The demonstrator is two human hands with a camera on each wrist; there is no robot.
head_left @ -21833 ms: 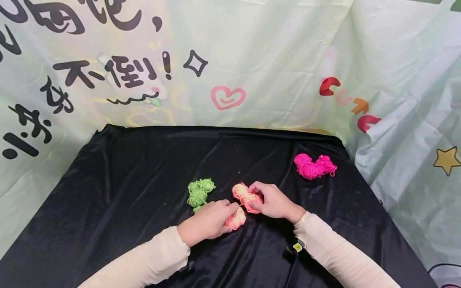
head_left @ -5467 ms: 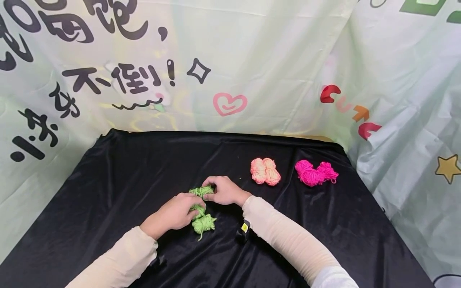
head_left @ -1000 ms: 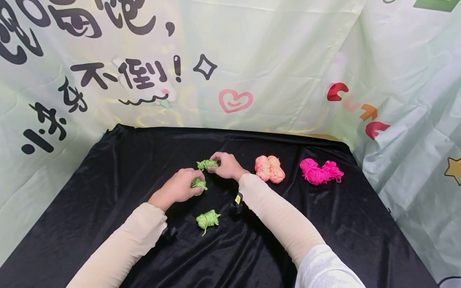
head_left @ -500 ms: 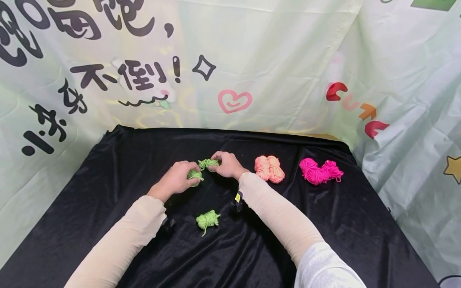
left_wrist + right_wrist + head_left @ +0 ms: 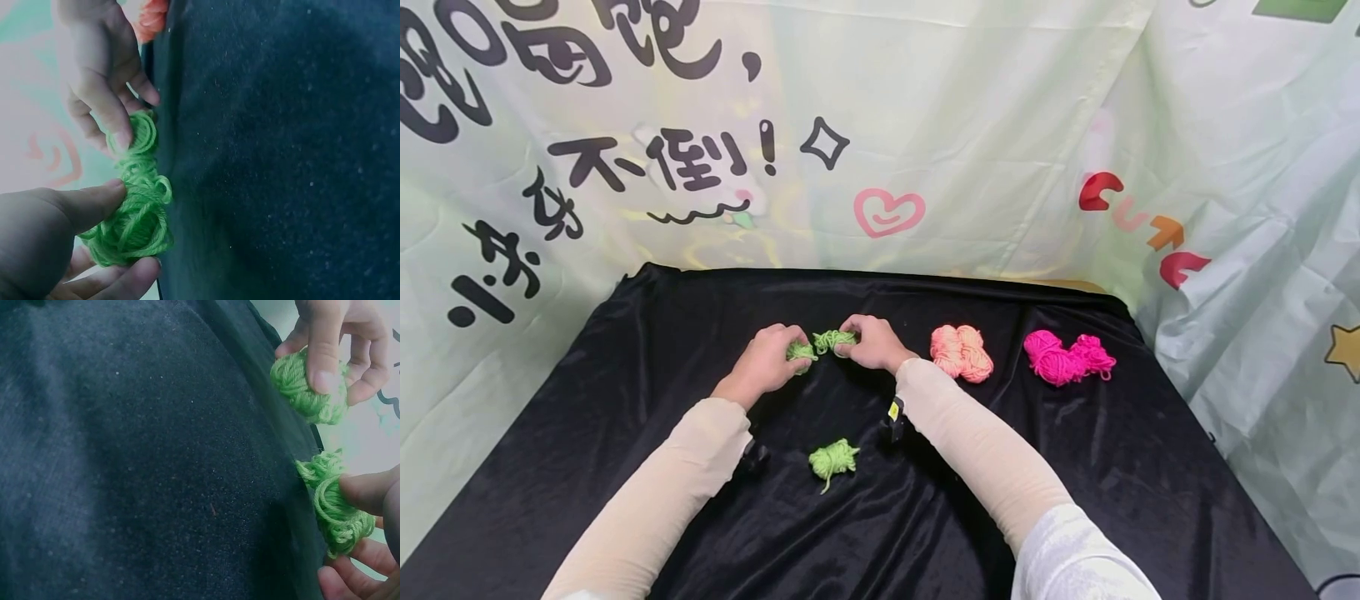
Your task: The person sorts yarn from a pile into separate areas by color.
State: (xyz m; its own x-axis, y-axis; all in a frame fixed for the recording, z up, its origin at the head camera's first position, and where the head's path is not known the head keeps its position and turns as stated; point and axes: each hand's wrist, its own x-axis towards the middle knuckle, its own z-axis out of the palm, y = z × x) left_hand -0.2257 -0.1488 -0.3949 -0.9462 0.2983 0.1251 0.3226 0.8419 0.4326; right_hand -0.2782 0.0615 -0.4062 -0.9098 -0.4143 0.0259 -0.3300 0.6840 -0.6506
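My left hand [image 5: 769, 358] pinches a small green yarn ball [image 5: 802, 354] between thumb and fingers near the back of the table. Just right of it, my right hand [image 5: 874, 342] holds another green yarn ball [image 5: 832, 340] by its right end. Both wrist views show these balls close together, almost end to end; in the right wrist view a narrow gap parts the left-hand ball [image 5: 134, 231] [image 5: 306, 387] from the looser, loopy right-hand ball [image 5: 340, 512]. A third green yarn ball [image 5: 832, 458] lies by itself nearer the front, a loose tail hanging from it.
Two peach yarn balls [image 5: 962, 353] lie side by side to the right of my right hand. Farther right are two magenta yarn balls [image 5: 1067, 358]. Black cloth [image 5: 925, 517] covers the table, and a printed curtain [image 5: 970, 150] stands behind it.
Earlier, the peach balls went to the back beside the magenta ones. Two green balls then moved back, leaving the third in front. Within the last second my left hand slid its ball farther back.
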